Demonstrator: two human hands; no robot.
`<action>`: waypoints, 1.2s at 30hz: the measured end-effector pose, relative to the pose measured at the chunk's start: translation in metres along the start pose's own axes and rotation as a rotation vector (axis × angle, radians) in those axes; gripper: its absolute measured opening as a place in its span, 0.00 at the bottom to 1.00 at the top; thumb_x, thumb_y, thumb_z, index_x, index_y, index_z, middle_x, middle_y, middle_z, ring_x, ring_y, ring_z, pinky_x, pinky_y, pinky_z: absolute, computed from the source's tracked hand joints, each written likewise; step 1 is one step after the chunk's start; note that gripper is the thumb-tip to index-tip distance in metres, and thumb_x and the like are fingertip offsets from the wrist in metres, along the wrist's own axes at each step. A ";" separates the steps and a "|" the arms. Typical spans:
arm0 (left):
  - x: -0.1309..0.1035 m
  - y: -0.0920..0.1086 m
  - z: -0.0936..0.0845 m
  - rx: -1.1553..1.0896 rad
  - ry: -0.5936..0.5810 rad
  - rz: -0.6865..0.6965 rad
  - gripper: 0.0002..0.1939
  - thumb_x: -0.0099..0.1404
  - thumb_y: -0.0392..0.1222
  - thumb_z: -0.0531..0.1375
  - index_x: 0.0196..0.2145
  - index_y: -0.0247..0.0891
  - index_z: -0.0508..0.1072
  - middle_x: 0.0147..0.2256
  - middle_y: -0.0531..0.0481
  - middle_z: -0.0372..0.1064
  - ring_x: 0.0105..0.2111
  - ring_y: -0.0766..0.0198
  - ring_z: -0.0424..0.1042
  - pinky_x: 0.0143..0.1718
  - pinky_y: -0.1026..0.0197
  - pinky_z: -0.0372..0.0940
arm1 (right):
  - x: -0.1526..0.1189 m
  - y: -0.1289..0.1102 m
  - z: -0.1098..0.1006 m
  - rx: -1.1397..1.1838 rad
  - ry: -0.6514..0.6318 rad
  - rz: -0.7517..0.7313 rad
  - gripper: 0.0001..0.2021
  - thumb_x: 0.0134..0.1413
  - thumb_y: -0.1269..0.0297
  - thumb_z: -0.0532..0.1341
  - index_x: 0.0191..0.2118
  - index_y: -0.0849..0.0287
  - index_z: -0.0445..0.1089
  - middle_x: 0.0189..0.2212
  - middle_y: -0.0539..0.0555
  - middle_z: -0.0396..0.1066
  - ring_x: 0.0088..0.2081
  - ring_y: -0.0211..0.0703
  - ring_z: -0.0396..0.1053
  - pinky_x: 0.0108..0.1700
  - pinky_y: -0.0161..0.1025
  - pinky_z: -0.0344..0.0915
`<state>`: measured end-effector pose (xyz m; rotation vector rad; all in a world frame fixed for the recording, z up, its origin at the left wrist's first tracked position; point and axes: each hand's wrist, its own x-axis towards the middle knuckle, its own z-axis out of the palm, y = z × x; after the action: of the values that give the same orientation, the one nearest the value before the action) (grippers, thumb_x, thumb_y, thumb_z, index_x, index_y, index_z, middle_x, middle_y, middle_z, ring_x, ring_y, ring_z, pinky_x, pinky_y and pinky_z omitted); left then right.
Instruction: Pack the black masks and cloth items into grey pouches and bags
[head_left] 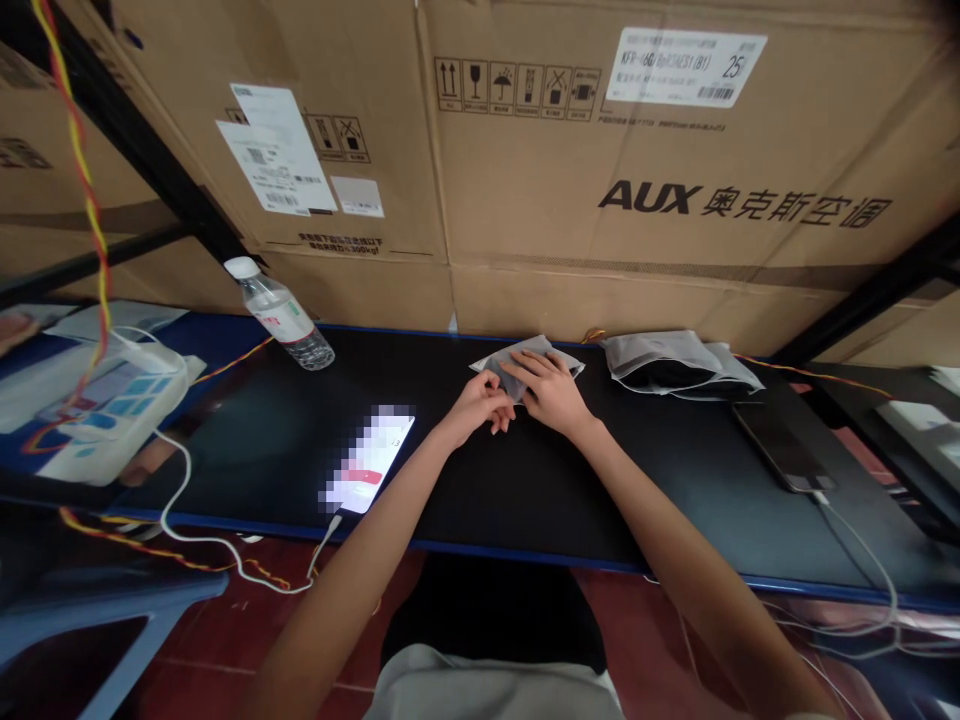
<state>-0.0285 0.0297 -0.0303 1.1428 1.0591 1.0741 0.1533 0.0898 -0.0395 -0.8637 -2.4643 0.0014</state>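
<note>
A frosted plastic bag [491,362] lies near the back of the black tabletop, in front of the cardboard. My right hand [549,388] rests flat across it, fingers stretched out and spread. Beside it, my left hand [482,405] is closed at the bag's near left edge, fingers curled and the thumb bent in. Whether those fingers pinch the bag's edge is hard to make out. To the right of my hands lie more frosted bags [660,355] with something dark inside.
A lit phone [377,460] on a white cable lies left of my arm; a dark phone [784,445] charges at right. A water bottle [281,318] stands at the back left. Cardboard boxes [517,180] wall the rear. Twisted red-yellow wire [84,160] hangs at left.
</note>
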 end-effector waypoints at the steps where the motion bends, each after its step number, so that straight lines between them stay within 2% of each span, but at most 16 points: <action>1: 0.002 0.001 -0.004 0.020 0.082 -0.006 0.17 0.59 0.42 0.64 0.36 0.43 0.57 0.22 0.52 0.74 0.16 0.62 0.71 0.15 0.67 0.58 | -0.002 0.001 -0.002 0.027 -0.005 -0.013 0.29 0.61 0.72 0.56 0.68 0.53 0.66 0.68 0.57 0.63 0.70 0.56 0.58 0.70 0.61 0.50; 4: 0.013 0.002 -0.021 0.089 0.469 -0.053 0.11 0.67 0.49 0.58 0.34 0.39 0.64 0.22 0.49 0.72 0.13 0.66 0.66 0.12 0.67 0.53 | -0.008 0.002 -0.009 0.109 -0.022 -0.029 0.29 0.59 0.70 0.57 0.67 0.54 0.66 0.69 0.56 0.63 0.71 0.56 0.56 0.72 0.61 0.45; 5: 0.018 0.003 -0.027 0.111 0.550 -0.090 0.13 0.68 0.50 0.57 0.33 0.38 0.66 0.23 0.48 0.73 0.12 0.68 0.64 0.12 0.66 0.51 | -0.009 0.002 -0.011 0.131 -0.026 -0.028 0.30 0.57 0.70 0.57 0.66 0.55 0.67 0.69 0.56 0.63 0.71 0.56 0.56 0.72 0.61 0.44; 6: 0.022 0.003 -0.032 0.130 0.580 -0.133 0.14 0.70 0.50 0.56 0.33 0.37 0.67 0.23 0.47 0.73 0.11 0.69 0.62 0.11 0.66 0.49 | -0.010 0.001 -0.013 0.148 -0.031 -0.030 0.30 0.56 0.70 0.57 0.65 0.55 0.68 0.68 0.56 0.64 0.71 0.57 0.56 0.72 0.61 0.44; 9: 0.028 0.005 -0.043 0.161 0.467 -0.217 0.15 0.69 0.48 0.58 0.31 0.34 0.71 0.23 0.44 0.73 0.11 0.69 0.61 0.11 0.65 0.47 | -0.012 -0.006 -0.016 0.131 -0.001 -0.047 0.27 0.55 0.64 0.61 0.62 0.56 0.70 0.67 0.60 0.64 0.69 0.60 0.57 0.72 0.62 0.44; 11: 0.028 0.006 -0.046 0.165 0.403 -0.211 0.14 0.67 0.47 0.61 0.30 0.33 0.72 0.22 0.45 0.72 0.11 0.69 0.62 0.11 0.66 0.45 | -0.013 -0.012 -0.018 0.053 0.052 -0.077 0.25 0.56 0.57 0.65 0.59 0.58 0.72 0.66 0.64 0.63 0.68 0.63 0.57 0.71 0.64 0.45; 13: 0.025 0.006 -0.046 0.160 0.352 -0.196 0.14 0.67 0.47 0.62 0.30 0.32 0.73 0.22 0.46 0.71 0.12 0.70 0.62 0.11 0.67 0.44 | -0.015 -0.018 -0.018 -0.060 0.103 -0.130 0.20 0.60 0.55 0.65 0.55 0.59 0.74 0.63 0.66 0.65 0.64 0.63 0.60 0.69 0.63 0.49; 16: 0.022 0.006 -0.047 0.155 0.303 -0.176 0.14 0.66 0.47 0.63 0.30 0.32 0.73 0.23 0.47 0.70 0.13 0.71 0.62 0.11 0.68 0.44 | -0.021 -0.022 -0.015 -0.195 0.129 -0.234 0.09 0.69 0.65 0.58 0.46 0.57 0.77 0.52 0.62 0.72 0.53 0.54 0.66 0.61 0.56 0.60; 18: 0.021 0.004 -0.048 0.157 0.281 -0.169 0.14 0.66 0.46 0.63 0.29 0.32 0.73 0.23 0.47 0.70 0.13 0.71 0.63 0.11 0.68 0.44 | -0.025 -0.023 -0.012 -0.224 0.129 -0.275 0.13 0.71 0.71 0.54 0.41 0.57 0.77 0.45 0.59 0.74 0.46 0.50 0.67 0.54 0.50 0.64; 20: 0.021 0.003 -0.049 0.161 0.263 -0.161 0.13 0.67 0.45 0.62 0.29 0.32 0.72 0.24 0.47 0.70 0.14 0.71 0.63 0.11 0.69 0.44 | -0.028 -0.022 -0.010 -0.226 0.128 -0.288 0.16 0.72 0.73 0.52 0.38 0.57 0.77 0.40 0.58 0.74 0.42 0.49 0.66 0.48 0.48 0.65; 22: 0.021 0.001 -0.051 0.167 0.251 -0.151 0.14 0.68 0.44 0.61 0.28 0.33 0.72 0.24 0.47 0.69 0.14 0.72 0.63 0.11 0.69 0.45 | -0.031 -0.021 -0.011 -0.229 0.141 -0.285 0.17 0.73 0.73 0.52 0.39 0.58 0.78 0.35 0.58 0.72 0.39 0.48 0.65 0.43 0.46 0.65; 24: 0.021 0.001 -0.051 0.177 0.241 -0.146 0.14 0.68 0.45 0.62 0.27 0.33 0.72 0.24 0.47 0.69 0.15 0.71 0.63 0.11 0.69 0.46 | -0.034 -0.019 -0.014 -0.240 0.155 -0.288 0.17 0.73 0.73 0.51 0.44 0.59 0.78 0.31 0.57 0.70 0.36 0.48 0.64 0.40 0.45 0.64; 27: 0.021 0.001 -0.050 0.203 0.234 -0.147 0.14 0.66 0.44 0.63 0.26 0.33 0.72 0.23 0.47 0.68 0.16 0.71 0.64 0.12 0.69 0.47 | -0.041 -0.014 -0.018 -0.244 0.180 -0.290 0.17 0.74 0.73 0.49 0.50 0.62 0.76 0.31 0.57 0.69 0.35 0.47 0.65 0.40 0.44 0.65; 32: 0.021 0.001 -0.045 0.277 0.271 -0.158 0.14 0.64 0.42 0.62 0.23 0.35 0.70 0.22 0.46 0.68 0.16 0.68 0.64 0.13 0.66 0.49 | -0.050 -0.013 -0.016 -0.192 0.185 -0.280 0.15 0.74 0.71 0.51 0.45 0.61 0.77 0.30 0.56 0.71 0.35 0.46 0.66 0.38 0.44 0.64; 36: 0.018 0.004 -0.044 0.388 0.379 -0.169 0.14 0.63 0.43 0.59 0.21 0.37 0.69 0.22 0.46 0.69 0.17 0.65 0.64 0.15 0.63 0.51 | -0.044 -0.019 -0.025 -0.074 0.123 -0.310 0.12 0.72 0.68 0.54 0.47 0.55 0.77 0.36 0.56 0.76 0.38 0.47 0.69 0.39 0.45 0.64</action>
<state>-0.0689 0.0544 -0.0324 1.1475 1.6890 0.9969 0.1838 0.0449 -0.0358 -0.4866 -2.4678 -0.2463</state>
